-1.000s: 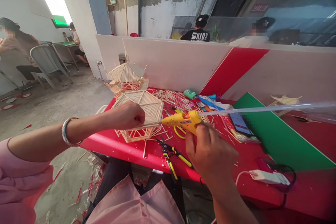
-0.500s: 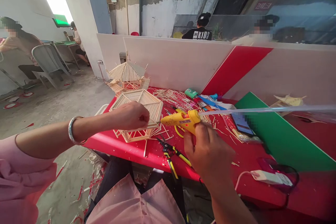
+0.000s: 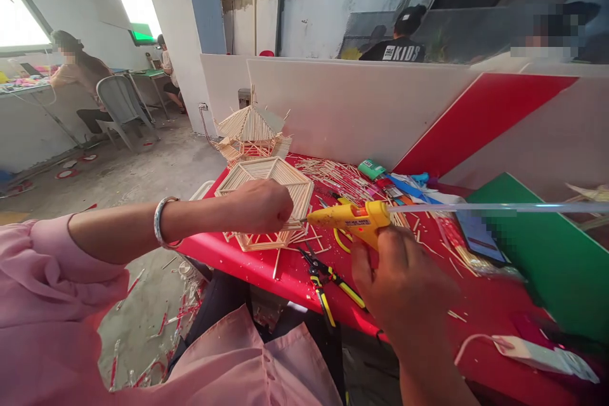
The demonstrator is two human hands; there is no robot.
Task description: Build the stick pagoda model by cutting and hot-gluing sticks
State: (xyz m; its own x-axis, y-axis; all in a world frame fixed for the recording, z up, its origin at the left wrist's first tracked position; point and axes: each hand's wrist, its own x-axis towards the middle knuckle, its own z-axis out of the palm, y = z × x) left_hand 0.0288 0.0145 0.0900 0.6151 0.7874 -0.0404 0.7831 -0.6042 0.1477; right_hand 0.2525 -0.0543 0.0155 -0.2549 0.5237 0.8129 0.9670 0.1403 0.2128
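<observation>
My left hand [image 3: 261, 206] is closed on the near edge of a hexagonal wooden-stick roof frame [image 3: 271, 193] that stands on the red table [image 3: 247, 266]. My right hand [image 3: 404, 279] grips the handle of a yellow hot glue gun [image 3: 354, 221]. Its nozzle points left and touches the frame right beside my left fingers. A long clear glue stick [image 3: 499, 207] juts out of the gun's back to the right. A finished stick pavilion [image 3: 252, 133] stands behind the frame.
Yellow-handled pliers [image 3: 328, 285] lie at the table's front edge. Loose sticks [image 3: 333, 174], coloured packets and a phone [image 3: 478, 238] cover the middle. A green board [image 3: 547, 247] is at right, a white plug [image 3: 542, 355] near it. Other people sit beyond the partition and at left.
The view has shifted, so everything sits further right in the picture. Both hands keep their hold, and the nozzle stays at the frame's edge.
</observation>
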